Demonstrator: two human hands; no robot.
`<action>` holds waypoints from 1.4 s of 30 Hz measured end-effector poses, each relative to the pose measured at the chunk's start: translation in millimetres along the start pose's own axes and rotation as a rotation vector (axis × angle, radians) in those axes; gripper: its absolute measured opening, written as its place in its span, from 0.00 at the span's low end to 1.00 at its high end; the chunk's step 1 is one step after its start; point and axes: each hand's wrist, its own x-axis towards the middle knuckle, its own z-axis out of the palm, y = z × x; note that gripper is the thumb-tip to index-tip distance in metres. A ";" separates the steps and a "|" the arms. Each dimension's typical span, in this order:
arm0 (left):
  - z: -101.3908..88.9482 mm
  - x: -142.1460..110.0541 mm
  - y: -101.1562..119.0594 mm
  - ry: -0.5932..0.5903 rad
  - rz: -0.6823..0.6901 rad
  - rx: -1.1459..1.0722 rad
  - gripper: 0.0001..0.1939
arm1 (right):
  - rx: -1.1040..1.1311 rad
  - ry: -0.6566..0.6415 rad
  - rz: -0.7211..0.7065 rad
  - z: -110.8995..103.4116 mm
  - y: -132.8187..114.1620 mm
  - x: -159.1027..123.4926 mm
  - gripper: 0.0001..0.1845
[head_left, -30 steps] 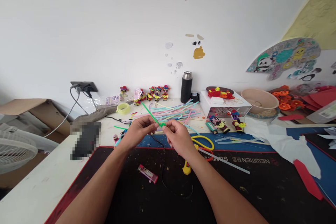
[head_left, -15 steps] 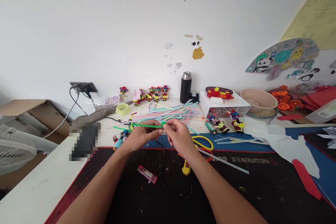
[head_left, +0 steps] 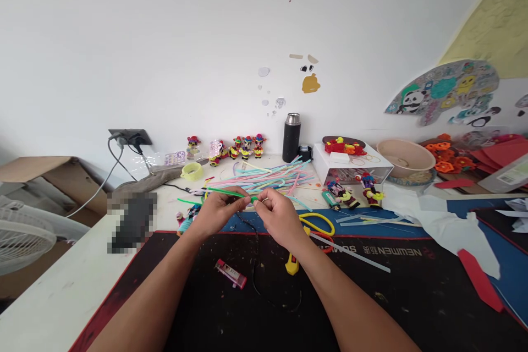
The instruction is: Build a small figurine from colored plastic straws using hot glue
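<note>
While the left hand (head_left: 220,210) pinches a green strip (head_left: 225,191), the right hand (head_left: 280,215) grips it right alongside.

Both are pinched narrow on it, almost touching, with the strip poking out left, just in front of the pastel pile (head_left: 259,179). Pink lighter (head_left: 231,274) and yellow tool (head_left: 292,265) are lying on the black mat (head_left: 214,319) nearer the camera, and a flask (head_left: 291,140) stands back by the wall (head_left: 185,38).

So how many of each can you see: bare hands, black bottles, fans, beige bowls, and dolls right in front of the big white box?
Bare hands, the left hand and right hand: 2
Black bottle: 1
Fan: 1
Beige bowl: 1
Dolls in front of the white box: 2
Total: 7
</note>
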 end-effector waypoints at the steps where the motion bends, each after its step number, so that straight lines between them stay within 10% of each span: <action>1: -0.7 0.3 -0.6 0.019 0.025 0.062 0.18 | -0.044 -0.009 -0.014 -0.3 -0.6 -0.4 0.06; 29: -3.9 5.0 0.1 -0.100 -0.176 -0.155 0.19 | 0.045 -0.078 0.094 1.1 -0.7 0.2 0.05; 42: 2.9 4.6 -13.6 -0.105 -0.270 -0.340 0.14 | -0.337 0.036 -0.151 1.7 -1.8 -4.4 0.09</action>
